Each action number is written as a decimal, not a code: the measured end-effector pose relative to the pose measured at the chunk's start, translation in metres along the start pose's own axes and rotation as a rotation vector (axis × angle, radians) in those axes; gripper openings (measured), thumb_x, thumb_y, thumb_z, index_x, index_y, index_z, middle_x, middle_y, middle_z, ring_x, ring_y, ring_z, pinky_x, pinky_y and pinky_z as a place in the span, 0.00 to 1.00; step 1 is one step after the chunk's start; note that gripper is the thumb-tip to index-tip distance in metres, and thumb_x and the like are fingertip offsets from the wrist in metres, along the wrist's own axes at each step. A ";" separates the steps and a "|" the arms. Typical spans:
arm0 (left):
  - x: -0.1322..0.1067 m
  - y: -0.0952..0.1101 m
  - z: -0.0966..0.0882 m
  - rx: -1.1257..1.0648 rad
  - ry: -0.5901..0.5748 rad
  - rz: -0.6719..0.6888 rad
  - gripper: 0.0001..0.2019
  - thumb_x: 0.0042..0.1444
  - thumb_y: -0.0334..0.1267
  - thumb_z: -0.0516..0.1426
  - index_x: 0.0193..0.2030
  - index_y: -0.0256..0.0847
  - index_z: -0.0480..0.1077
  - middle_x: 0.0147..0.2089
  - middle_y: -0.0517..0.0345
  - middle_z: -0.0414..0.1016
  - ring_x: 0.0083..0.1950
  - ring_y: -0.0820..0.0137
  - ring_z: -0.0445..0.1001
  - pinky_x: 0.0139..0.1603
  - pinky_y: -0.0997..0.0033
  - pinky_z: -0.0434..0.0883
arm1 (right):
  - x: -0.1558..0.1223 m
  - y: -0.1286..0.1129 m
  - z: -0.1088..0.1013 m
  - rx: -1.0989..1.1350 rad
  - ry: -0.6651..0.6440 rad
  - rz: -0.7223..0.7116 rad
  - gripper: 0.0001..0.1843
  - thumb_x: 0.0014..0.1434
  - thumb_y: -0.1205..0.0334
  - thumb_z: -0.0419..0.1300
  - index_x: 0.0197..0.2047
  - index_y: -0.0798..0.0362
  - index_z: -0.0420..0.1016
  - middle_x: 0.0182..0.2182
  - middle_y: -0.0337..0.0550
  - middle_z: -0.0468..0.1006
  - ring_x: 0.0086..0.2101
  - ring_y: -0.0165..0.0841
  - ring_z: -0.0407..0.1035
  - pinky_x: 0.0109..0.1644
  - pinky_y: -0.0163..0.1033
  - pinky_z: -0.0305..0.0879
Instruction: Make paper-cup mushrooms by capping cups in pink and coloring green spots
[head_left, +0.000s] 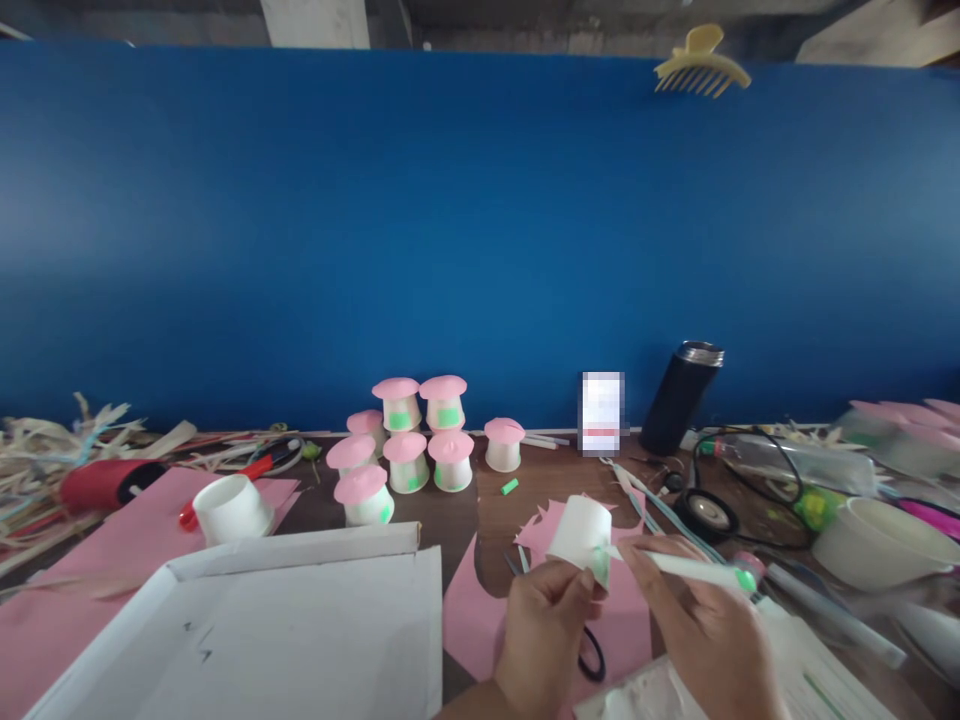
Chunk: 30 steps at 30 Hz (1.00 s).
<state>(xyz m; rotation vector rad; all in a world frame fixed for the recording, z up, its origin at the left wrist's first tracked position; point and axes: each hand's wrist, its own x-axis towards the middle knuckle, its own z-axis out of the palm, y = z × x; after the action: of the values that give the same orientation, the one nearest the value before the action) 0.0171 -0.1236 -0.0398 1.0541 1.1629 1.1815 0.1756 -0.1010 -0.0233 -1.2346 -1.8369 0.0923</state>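
Above the pink paper: white cup, tilted, narrow end away from the person, axis leaning slightly right. Left hand, over the paper's near part, pinches the cup's near rim, so it's the closer hand. Right hand, off the paper's right edge, grips the white marker, lying crosswise to the cup, tip by its green patch; tip contact, can't tell.

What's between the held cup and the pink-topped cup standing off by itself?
In the head view, a small green cap-like piece lies between them, then spiky-edged pink paper, nearer the held cup.
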 end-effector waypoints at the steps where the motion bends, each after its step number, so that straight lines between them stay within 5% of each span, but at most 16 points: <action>1: 0.000 0.001 0.000 0.009 0.001 0.001 0.19 0.53 0.51 0.55 0.30 0.36 0.77 0.26 0.56 0.72 0.28 0.71 0.67 0.27 0.73 0.62 | 0.000 0.000 0.000 0.004 0.005 0.003 0.11 0.60 0.55 0.55 0.37 0.49 0.77 0.37 0.42 0.80 0.41 0.36 0.74 0.46 0.39 0.68; 30: -0.002 0.007 0.001 0.052 0.007 -0.014 0.18 0.54 0.49 0.54 0.28 0.37 0.77 0.28 0.56 0.74 0.29 0.69 0.69 0.30 0.72 0.64 | 0.000 0.004 0.003 -0.051 0.016 0.033 0.13 0.61 0.53 0.54 0.37 0.49 0.78 0.37 0.42 0.81 0.41 0.37 0.74 0.46 0.40 0.68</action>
<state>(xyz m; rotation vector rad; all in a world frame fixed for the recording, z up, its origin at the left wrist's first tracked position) 0.0168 -0.1250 -0.0326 1.0808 1.2100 1.1501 0.1761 -0.0983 -0.0269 -1.2971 -1.8155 0.0540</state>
